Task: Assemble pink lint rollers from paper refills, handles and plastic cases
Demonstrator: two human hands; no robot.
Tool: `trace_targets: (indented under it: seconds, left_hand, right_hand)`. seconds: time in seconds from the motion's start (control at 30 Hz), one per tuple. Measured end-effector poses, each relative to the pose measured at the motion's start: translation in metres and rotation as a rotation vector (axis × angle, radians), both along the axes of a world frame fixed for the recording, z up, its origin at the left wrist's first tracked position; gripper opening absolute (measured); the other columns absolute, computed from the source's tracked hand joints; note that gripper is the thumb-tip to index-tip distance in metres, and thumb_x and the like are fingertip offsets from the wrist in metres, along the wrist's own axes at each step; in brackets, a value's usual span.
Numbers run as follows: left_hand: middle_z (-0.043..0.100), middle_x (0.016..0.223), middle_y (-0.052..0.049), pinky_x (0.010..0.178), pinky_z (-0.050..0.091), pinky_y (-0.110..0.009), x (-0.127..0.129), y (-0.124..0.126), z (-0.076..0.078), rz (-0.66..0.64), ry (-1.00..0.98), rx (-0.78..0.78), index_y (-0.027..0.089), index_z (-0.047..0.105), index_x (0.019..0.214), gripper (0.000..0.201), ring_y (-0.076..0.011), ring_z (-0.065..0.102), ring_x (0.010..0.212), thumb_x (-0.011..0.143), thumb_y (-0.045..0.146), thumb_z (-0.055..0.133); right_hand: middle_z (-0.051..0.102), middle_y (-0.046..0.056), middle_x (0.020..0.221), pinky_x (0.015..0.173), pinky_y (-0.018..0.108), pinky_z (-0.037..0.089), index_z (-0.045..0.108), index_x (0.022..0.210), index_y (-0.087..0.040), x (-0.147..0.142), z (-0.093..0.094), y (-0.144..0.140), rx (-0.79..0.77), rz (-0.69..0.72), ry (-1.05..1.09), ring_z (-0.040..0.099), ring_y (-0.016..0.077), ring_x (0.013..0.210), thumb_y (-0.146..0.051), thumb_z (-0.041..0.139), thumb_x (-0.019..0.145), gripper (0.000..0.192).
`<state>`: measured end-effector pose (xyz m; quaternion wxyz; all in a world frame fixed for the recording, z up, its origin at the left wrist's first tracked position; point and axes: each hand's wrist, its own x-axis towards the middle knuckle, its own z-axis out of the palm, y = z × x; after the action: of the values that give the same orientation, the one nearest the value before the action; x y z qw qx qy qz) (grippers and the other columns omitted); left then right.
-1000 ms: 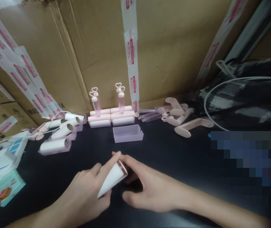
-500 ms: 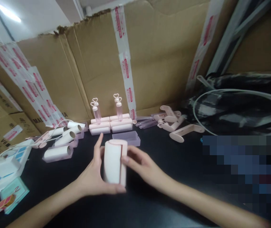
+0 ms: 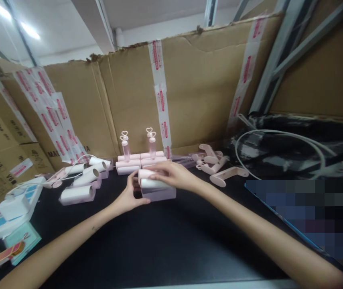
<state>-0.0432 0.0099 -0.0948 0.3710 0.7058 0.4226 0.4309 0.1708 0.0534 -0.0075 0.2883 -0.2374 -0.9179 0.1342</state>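
A white paper roll (image 3: 156, 184) with a pink curved cover (image 3: 146, 175) lies sideways in a translucent lilac tray (image 3: 161, 194) on the black table. My right hand (image 3: 174, 175) is over it from above, with its thumb along the front of the pink cover and its other fingers behind. Around the left end of the tray curls my left hand (image 3: 130, 194), thumb at the lower front corner and fingers at the back. Right behind stand pink-and-white roll sets (image 3: 128, 170) in two side-by-side stacks, topped by clear tubes with heart-shaped pink ends (image 3: 152, 141).
Several white rolls in lilac trays (image 3: 76, 195) lie to the left, near a white power strip (image 3: 35, 200) and a teal box (image 3: 27, 241). Pink bent handles (image 3: 227, 175) are piled at the right. Black plastic with a looped white cable (image 3: 279, 134) lies beyond. Cardboard (image 3: 195, 92) walls the back.
The roll with its pink cover has gone from upright in my hands to lying in the lilac tray. My right hand has moved on top of it, and the head view has tilted up.
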Motion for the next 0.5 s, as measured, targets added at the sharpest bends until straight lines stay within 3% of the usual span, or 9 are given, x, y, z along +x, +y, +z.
trace_targets:
  seconds: [0.13,0.23,0.4,0.5]
  left_hand:
    - [0.038,0.131,-0.013,0.103,0.035,-0.05,-0.016,-0.018,-0.005,-0.048,-0.059,0.009,0.027,0.003,0.139,0.103,-0.0269,0.045,0.121,0.066,0.029,0.076]
    - [0.042,0.13,-0.013,0.105,0.033,-0.05,-0.019,-0.022,-0.008,-0.063,-0.073,0.008,0.026,0.009,0.138,0.097,-0.0266,0.045,0.123,0.067,0.029,0.075]
    - [0.046,0.123,-0.01,0.106,0.032,-0.048,-0.02,-0.023,-0.01,-0.041,-0.045,0.03,0.024,0.016,0.136,0.089,-0.0245,0.046,0.12,0.069,0.025,0.074]
    - [0.047,0.12,-0.008,0.106,0.032,-0.045,-0.021,-0.026,-0.008,-0.01,-0.003,0.067,0.023,0.016,0.137,0.087,-0.0223,0.047,0.119,0.07,0.024,0.072]
  right_hand:
    - [0.066,0.006,0.09,0.073,0.03,0.045,0.059,0.121,-0.022,-0.012,-0.001,-0.012,0.062,0.047,-0.166,0.061,0.0196,0.083,-0.044,0.044,0.091,0.04]
    - [0.064,0.007,0.091,0.076,0.03,0.045,0.058,0.122,-0.022,-0.015,-0.005,-0.016,0.079,0.061,-0.174,0.06,0.0196,0.086,-0.043,0.044,0.091,0.04]
    - [0.06,0.01,0.107,0.085,0.034,0.045,0.059,0.121,-0.021,-0.02,-0.028,-0.021,0.04,0.051,-0.166,0.058,0.0211,0.097,-0.04,0.05,0.089,0.039]
    - [0.047,0.014,0.129,0.097,0.042,0.037,0.06,0.12,-0.022,-0.022,-0.04,-0.028,0.091,0.017,-0.089,0.044,0.0257,0.121,-0.04,0.051,0.088,0.037]
